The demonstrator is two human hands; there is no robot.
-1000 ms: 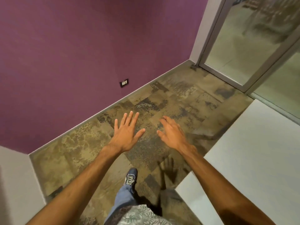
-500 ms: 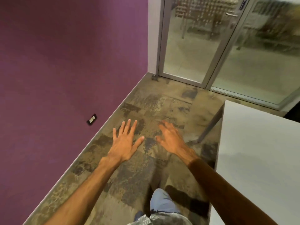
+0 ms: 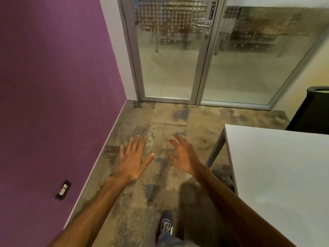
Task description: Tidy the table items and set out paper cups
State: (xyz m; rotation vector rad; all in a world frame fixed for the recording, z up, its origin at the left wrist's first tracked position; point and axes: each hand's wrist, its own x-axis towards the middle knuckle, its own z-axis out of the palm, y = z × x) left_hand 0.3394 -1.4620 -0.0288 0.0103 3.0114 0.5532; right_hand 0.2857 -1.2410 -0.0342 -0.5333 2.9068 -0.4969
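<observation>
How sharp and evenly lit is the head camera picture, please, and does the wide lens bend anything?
Head view: the left hand and right hand are slightly motion-blurred; the glass door looks hazy, the scene behind it smeared; the door frame leans from wide-angle distortion; soft shadow lies on the carpet beside the white table.

text: none legible | glass door (image 3: 170, 50) | blue sign (image 3: 211, 12): too blurred to read

1. We see a purple wall (image 3: 53, 86).
2. We see a carpet (image 3: 142, 202) mottled in tan, grey and dark blue patches.
3. We see a plain white table (image 3: 284, 175).
4. We see a dark blue shoe (image 3: 166, 223) with white laces.
5. We see a black chair (image 3: 313, 111).
</observation>
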